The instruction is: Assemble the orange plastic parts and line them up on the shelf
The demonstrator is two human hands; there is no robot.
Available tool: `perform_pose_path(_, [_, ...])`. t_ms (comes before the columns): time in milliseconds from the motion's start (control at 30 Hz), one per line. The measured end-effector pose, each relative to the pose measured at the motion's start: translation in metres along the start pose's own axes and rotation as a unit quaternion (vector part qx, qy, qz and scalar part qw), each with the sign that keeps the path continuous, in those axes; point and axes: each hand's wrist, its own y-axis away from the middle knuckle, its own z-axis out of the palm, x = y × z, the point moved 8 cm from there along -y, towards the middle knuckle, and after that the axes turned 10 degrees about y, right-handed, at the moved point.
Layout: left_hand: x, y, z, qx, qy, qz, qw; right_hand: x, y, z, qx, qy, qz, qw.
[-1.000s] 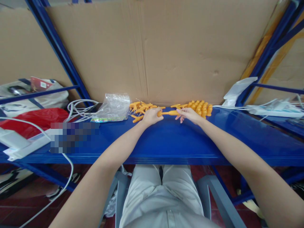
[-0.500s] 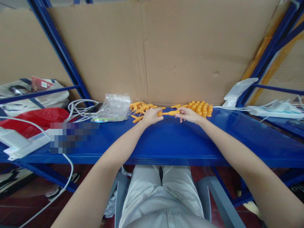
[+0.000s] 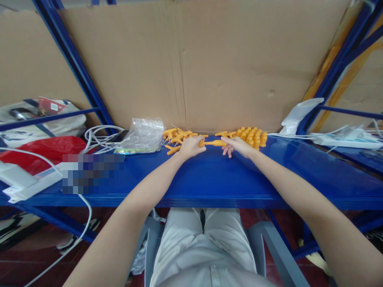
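Just above the blue tabletop, both hands hold one slim orange piece level between them. Its left part is threaded, and a smoother sleeve-like part lies toward the right. My left hand is closed around the left end, which it mostly hides. The thumb and forefinger of my right hand pinch the right end, while the other fingers hang loosely below. Behind my left hand lies a heap of orange branched pieces with small metal chains. Orange knobbed pieces stand in close rows beyond my right hand.
A clear plastic bag lies left of the heap. Farther left are white cables, a red bag and a white power strip. Cardboard closes off the back between blue frame posts.
My right thumb and fingers have shifted their grip on the orange piece, with the lower fingers dropping. Slightly less thread shows between the hands. My left hand has stayed in place.
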Motion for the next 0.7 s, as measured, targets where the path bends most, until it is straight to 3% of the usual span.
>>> perform_pose_path(200, [-0.002,-0.001,0.001,-0.016,0.001,-0.022,1.000,0.000,0.003,-0.003,0.004,0.020,0.011,1.000])
perform_pose_path(500, [-0.003,0.000,0.001,-0.006,0.007,-0.017,1.000,-0.011,0.003,-0.008,0.023,0.049,-0.049,0.997])
perform_pose_path(700, [-0.004,0.000,0.003,-0.012,-0.002,-0.014,1.000,-0.011,0.004,-0.005,0.011,0.064,-0.037,0.997])
